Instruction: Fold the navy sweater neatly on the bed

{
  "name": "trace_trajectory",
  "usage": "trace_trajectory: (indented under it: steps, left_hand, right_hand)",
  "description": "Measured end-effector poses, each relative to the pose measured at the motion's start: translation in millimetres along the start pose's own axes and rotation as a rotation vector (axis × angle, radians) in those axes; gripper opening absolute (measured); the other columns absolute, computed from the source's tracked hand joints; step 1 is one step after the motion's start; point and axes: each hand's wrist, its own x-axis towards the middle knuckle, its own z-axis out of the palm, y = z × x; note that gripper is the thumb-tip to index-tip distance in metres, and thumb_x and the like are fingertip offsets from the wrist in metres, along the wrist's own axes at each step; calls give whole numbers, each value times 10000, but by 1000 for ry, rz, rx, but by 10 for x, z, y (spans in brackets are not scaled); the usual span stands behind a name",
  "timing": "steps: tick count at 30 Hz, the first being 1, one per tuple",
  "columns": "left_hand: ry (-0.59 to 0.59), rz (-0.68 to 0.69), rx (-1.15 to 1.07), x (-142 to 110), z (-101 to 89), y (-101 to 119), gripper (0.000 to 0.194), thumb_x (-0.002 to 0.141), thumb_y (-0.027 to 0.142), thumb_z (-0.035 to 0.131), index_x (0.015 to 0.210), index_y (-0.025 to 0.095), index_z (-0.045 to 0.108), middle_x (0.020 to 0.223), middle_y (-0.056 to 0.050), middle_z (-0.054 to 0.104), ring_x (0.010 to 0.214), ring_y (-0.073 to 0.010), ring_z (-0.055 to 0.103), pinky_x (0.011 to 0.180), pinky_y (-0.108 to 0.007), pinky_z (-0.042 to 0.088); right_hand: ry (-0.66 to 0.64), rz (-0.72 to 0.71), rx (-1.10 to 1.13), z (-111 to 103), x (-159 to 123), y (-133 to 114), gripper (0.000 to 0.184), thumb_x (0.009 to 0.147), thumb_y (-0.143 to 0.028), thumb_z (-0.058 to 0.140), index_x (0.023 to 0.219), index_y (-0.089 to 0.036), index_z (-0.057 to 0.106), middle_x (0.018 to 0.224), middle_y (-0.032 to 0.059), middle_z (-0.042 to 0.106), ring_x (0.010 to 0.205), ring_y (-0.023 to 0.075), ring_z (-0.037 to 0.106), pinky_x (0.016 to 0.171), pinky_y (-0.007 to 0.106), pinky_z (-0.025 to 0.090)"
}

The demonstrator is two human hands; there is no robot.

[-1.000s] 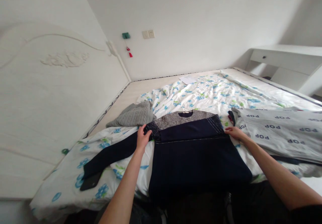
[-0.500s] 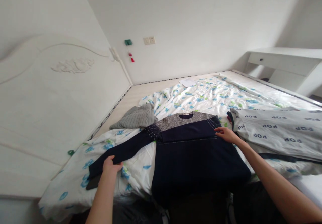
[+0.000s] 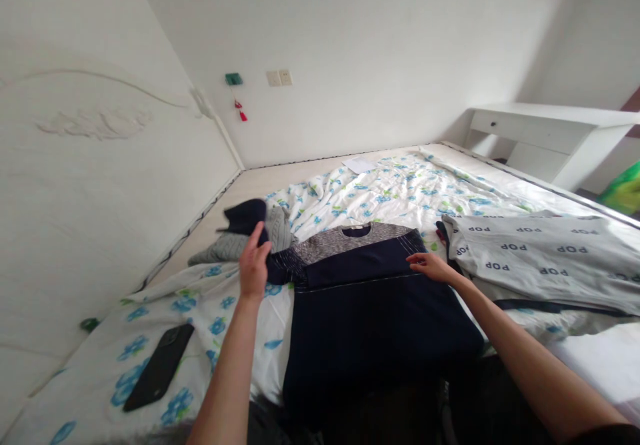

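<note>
A navy sweater (image 3: 370, 318) with a grey marled yoke lies spread on the bed, its neckline toward the far side. My left hand (image 3: 254, 265) is raised at the sweater's near-left shoulder, shut on the navy sleeve (image 3: 245, 217), which is lifted and bent up above the bedding. My right hand (image 3: 433, 267) rests with its fingers spread on the sweater's right side, holding nothing. A black smartphone (image 3: 159, 367) lies face down on the sheet, left of my left forearm.
A floral white quilt (image 3: 400, 195) covers the bed. A grey cable-knit garment (image 3: 220, 254) lies at left, and a grey "POP"-printed garment (image 3: 540, 258) at right. A white headboard (image 3: 95, 125) stands left, a white desk (image 3: 545, 128) far right.
My left hand has lifted the sleeve from the sheet and carried it up and back over the sweater's shoulder. The phone is now uncovered. My right hand has moved slightly left.
</note>
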Motion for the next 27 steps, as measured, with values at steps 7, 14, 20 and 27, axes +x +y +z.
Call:
trace_trajectory:
  steps: [7,14,20,27]
  left_hand:
    - [-745,161,493,-445,729,52,651,1044,367,559,1690,300,613,1882,-9,411,1792,-309,233,1468,-509,198]
    - [-912,-40,724,-443,425,-696,411,952,281,611,1312,235,805,1759,-122,578,1727,-318,397,1434,-499,295]
    - [-998,-135,778,-409,384,-819,580,827,233,637,1378,280,810,1779,-80,567,1716,-320,430,1427,-489,311]
    - [-995,-125,854,-480,631,-890,850,844,218,592,1693,185,604,1874,-128,390,1718,-323,426,1424,-458,303]
  right_hand:
    - [5,293,133,-129,124,54,276,850,-297,908,1105,-199,869,919,64,843,838,224,786,707,275,655]
    - [67,491,370,-224,213,324,283,897,-289,918,1099,-198,742,1051,118,835,897,230,818,729,295,705]
    - [86,554,421,-196,312,380,410,913,-299,913,1278,-263,731,1144,94,813,853,191,804,745,299,711]
    - [146,552,498,-169,370,270,204,948,-281,869,1118,-223,772,1334,129,781,918,186,800,744,246,699]
